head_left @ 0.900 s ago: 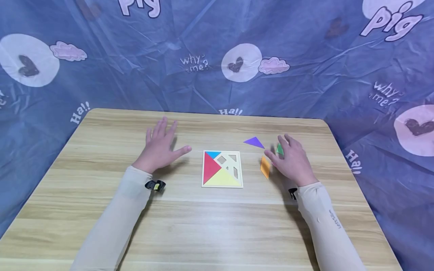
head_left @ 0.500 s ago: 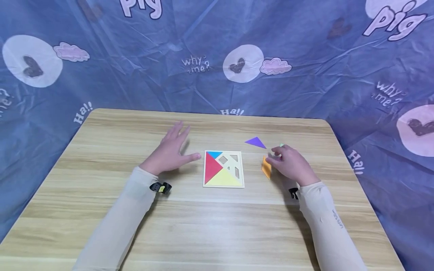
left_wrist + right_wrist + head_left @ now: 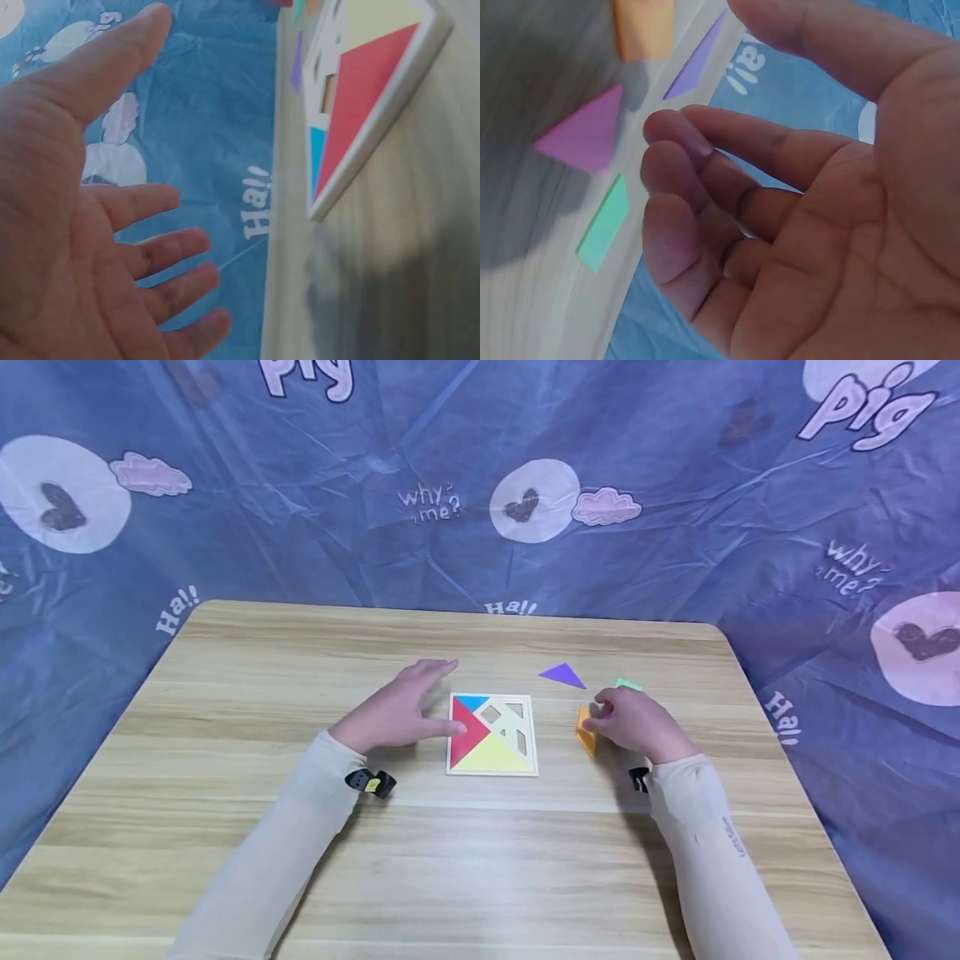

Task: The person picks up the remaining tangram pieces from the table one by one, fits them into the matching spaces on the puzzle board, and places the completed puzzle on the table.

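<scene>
A square tangram board (image 3: pixel 493 772) lies mid-table, with a red triangle (image 3: pixel 465 739), a yellow triangle (image 3: pixel 493 756) and a blue triangle (image 3: pixel 472 702) set in it. Bare cut-outs show in its right part. My left hand (image 3: pixel 397 710) hovers at the board's left side, fingers extended, thumb above the red triangle. Over the loose pieces on the right is my right hand (image 3: pixel 637 722); its fingers bend inward with nothing between them and the thumb. An orange parallelogram (image 3: pixel 583 735) lies near that thumb. Beneath the hand is a pink triangle (image 3: pixel 589 135), mostly hidden in the head view.
A purple triangle (image 3: pixel 564 675) lies beyond the right hand, towards the back. The green piece (image 3: pixel 604 223) is beside the pink triangle, partly covered by the hand from above. A blue printed cloth (image 3: pixel 360 527) hangs behind the wooden table (image 3: pixel 465 877).
My left hand has moved right to the board, its thumb now over the red triangle. My right hand has shifted slightly nearer and left, its fingers bending inward. The pieces appear unmoved.
</scene>
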### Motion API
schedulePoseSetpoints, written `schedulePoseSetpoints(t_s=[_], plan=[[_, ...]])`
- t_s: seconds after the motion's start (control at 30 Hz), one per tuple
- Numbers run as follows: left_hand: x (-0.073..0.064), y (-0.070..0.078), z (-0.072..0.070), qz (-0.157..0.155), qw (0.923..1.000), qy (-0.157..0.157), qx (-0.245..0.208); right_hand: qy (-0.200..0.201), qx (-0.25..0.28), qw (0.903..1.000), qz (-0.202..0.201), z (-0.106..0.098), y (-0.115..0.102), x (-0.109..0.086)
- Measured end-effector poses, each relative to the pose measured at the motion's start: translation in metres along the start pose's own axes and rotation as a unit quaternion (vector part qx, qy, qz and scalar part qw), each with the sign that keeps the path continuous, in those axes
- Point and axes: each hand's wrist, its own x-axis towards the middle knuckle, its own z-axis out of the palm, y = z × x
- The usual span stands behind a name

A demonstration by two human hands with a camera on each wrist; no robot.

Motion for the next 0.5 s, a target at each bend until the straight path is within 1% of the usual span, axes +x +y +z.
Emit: schedulePoseSetpoints(t_s=[0.1,0.2,0.33,0.4,0.5], plan=[[0.001,-0.001,0.007,-0.006,0.9996,-0.029,0.002,-0.021,-0.006,0.9997,0.009,0.004,-0.003,0.003],[0.002,-0.002,0.012,-0.005,0.9985,-0.053,0.016,-0.027,-0.021,0.9994,0.009,0.008,-0.006,0.004],[0.002,-0.003,0.016,-0.007,0.9966,-0.060,0.055,-0.019,-0.038,0.9991,0.005,0.012,-0.007,0.003],[0.002,-0.003,0.018,-0.021,0.9949,-0.063,0.075,-0.017,-0.043,0.9989,0.004,0.013,-0.007,0.003],[0.001,-0.004,0.020,-0.037,0.9930,-0.071,0.087,-0.014,-0.041,0.9991,-0.001,0.014,-0.007,0.004]])
